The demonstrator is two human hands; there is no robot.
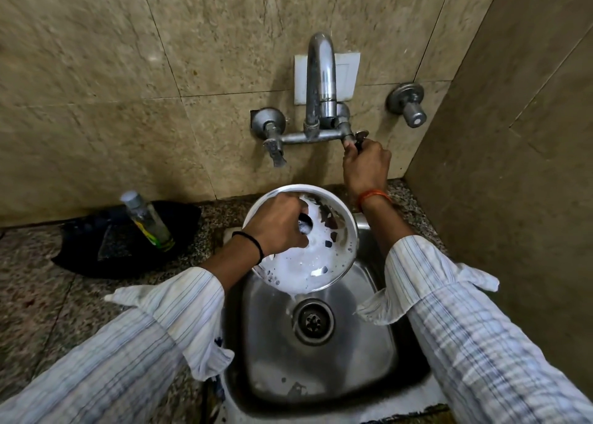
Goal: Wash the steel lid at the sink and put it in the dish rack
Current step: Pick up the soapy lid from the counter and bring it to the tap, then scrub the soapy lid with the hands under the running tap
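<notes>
The soapy steel lid hangs tilted over the sink, foam side up, the left hand clamped on its knob; it sits below and left of the spout; the right hand, nearer the wall, is closed on the right tap handle; likely rinsing is next.

beige marble-look wall tiles meet a speckled granite counter; dim light.

Speckled granite counter bears black cloth.
</notes>
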